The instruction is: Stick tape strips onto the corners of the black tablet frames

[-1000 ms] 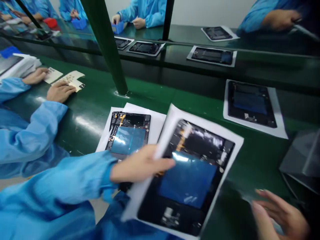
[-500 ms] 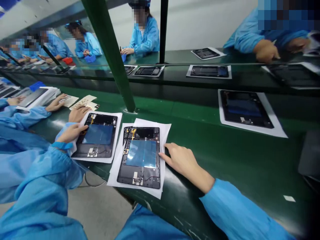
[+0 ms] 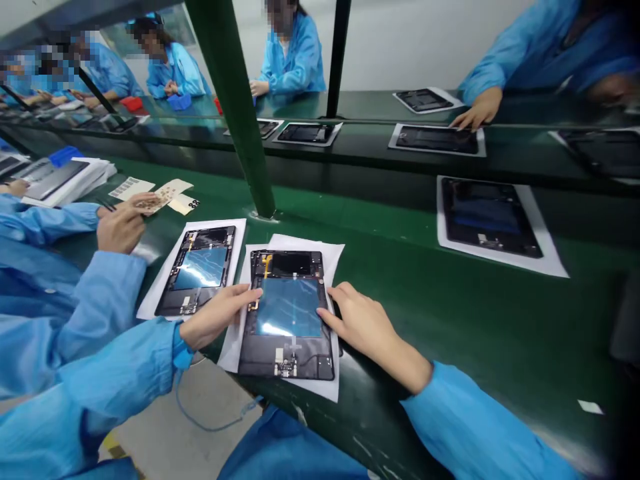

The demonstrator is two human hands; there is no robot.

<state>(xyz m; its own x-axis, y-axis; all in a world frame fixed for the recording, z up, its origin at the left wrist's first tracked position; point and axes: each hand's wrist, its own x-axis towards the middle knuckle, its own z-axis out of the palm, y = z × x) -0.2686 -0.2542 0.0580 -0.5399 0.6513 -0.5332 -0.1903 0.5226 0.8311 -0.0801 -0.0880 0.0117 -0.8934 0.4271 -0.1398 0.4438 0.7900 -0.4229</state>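
1. Opened black tablet chassis with a glossy blue film over its battery (image 3: 287, 313) lies on a white paper sheet (image 3: 327, 257) at the near edge of the green matte bench (image 3: 450, 300)
2. Left hand (image 3: 215, 320) rests loose-fingered on its left rim, gripping nothing; right hand (image 3: 363, 323) lies flat, fingers spread, on the right rim
3. Steadying is best done by the frame edges, I judge, keeping fingertips off the film and the orange flex cable (image 3: 265, 265)
4. Surfaces: shiny film, hard plastic frame, thin paper likely to slide
5. Second black opened tablet on its own paper (image 3: 197, 270) sits just to the left, apart
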